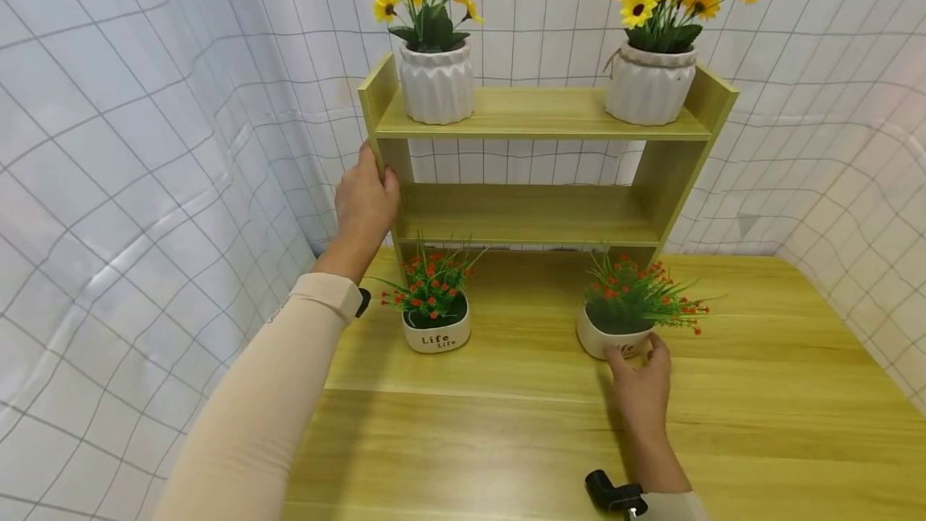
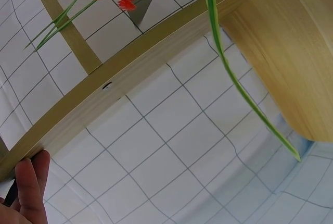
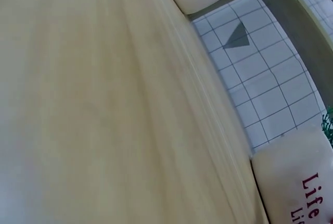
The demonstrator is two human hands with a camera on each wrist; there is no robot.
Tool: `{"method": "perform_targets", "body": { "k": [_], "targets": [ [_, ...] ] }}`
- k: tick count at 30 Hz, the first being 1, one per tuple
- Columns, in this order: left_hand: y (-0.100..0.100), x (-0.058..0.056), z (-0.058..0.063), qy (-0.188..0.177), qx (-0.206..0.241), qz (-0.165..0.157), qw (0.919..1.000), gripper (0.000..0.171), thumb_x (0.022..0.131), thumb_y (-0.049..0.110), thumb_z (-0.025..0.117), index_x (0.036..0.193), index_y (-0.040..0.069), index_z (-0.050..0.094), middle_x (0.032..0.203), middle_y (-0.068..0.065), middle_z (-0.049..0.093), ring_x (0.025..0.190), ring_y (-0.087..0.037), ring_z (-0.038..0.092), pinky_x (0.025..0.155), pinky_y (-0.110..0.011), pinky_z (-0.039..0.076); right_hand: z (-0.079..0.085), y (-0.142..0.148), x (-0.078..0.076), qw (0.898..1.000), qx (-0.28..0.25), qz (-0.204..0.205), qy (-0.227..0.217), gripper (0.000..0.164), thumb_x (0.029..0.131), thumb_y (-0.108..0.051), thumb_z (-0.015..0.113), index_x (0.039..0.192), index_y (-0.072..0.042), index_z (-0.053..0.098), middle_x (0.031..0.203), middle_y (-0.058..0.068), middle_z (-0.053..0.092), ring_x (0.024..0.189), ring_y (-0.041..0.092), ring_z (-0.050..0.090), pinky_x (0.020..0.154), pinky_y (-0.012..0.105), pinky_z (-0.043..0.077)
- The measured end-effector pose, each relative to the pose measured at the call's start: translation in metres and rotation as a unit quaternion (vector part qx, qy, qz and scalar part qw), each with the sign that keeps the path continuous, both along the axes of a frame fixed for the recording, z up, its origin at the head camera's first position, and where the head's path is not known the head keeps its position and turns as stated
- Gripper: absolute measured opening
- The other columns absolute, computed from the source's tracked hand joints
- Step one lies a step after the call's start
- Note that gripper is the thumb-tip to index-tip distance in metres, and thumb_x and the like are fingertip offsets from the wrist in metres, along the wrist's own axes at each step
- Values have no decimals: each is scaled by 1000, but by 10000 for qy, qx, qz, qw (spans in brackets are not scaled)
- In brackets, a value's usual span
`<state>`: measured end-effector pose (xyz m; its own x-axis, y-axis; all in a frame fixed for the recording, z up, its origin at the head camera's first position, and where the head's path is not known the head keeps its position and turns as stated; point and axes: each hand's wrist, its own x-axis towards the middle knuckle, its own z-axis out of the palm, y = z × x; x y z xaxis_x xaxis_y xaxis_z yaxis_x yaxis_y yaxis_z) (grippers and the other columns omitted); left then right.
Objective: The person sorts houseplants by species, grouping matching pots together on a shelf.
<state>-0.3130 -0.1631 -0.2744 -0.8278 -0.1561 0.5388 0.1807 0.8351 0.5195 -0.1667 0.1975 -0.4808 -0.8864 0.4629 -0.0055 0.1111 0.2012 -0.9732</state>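
Observation:
A two-tier wooden shelf stands on the table, and my left hand grips its left side panel at mid height. In the left wrist view, fingers lie against the panel's edge. With thumb and fingers, my right hand holds the front of a white oval pot marked "Life", with red-flowered grass in it. A matching pot sits to its left, before the shelf. The right wrist view shows a "Life" pot on the table, but no hand.
Two white fluted pots with yellow flowers stand on the top board, a left one and a right one. White gridded curtains surround the wooden table. A black device sits by the right wrist.

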Motion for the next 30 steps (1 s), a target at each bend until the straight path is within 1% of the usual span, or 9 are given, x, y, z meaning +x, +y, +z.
{"method": "perform_targets", "body": {
  "k": [2,6,9,12,15,18,24,30],
  "targets": [
    [0,0,0,-21,-16,7,10000,35,101,21,50,131,3,48,113,-28,66,99,-49,64,79,-59,49,-1,-1,-3,10000,-17,12,-37,93,92,-33,69,157,0,11,160,24,14,145,45,17,111,59,24],
    [-1,0,0,-77,-32,11,10000,35,101,21,50,131,3,47,113,-28,66,99,-49,64,79,-58,50,-3,-1,-9,10000,32,-27,-86,98,91,-33,71,158,-2,7,161,24,12,146,44,15,112,59,23],
    [-1,0,0,-95,-34,31,9999,37,101,21,50,133,3,47,114,-28,66,100,-49,64,80,-58,50,-5,-2,-14,9999,99,-30,-16,101,90,-34,73,158,0,6,161,25,12,147,41,14,114,57,20],
    [-1,0,0,-54,-17,30,10000,37,101,21,51,134,3,47,114,-28,66,100,-49,64,81,-58,49,-6,-2,-20,9997,192,14,165,104,89,-33,74,158,0,4,162,24,11,148,39,15,115,55,17],
    [0,0,-1,-13,-12,21,10000,37,101,20,51,133,3,47,114,-28,66,100,-49,64,81,-59,49,-8,-2,-25,9992,221,34,342,105,88,-30,76,158,-2,3,161,23,14,147,38,18,115,54,19],
    [0,0,-1,-29,-21,23,10000,37,101,21,50,134,3,47,114,-28,66,101,-49,64,81,-58,49,-10,-1,-31,9985,169,27,518,106,86,-27,78,159,-5,4,159,22,21,145,37,24,115,52,22],
    [0,0,-1,15,7,4,10000,40,101,21,50,137,4,46,115,-27,66,100,-48,64,80,-58,50,-13,1,-39,9969,184,46,765,108,84,-25,80,159,-9,4,156,20,25,143,36,27,113,52,24],
    [1,0,-1,55,-11,4,10000,40,101,20,51,137,4,46,113,-28,66,99,-48,65,79,-58,50,-14,-1,-42,9923,-80,179,1219,102,81,-12,82,158,-10,15,149,15,35,136,29,36,110,45,29]
  ]
}}
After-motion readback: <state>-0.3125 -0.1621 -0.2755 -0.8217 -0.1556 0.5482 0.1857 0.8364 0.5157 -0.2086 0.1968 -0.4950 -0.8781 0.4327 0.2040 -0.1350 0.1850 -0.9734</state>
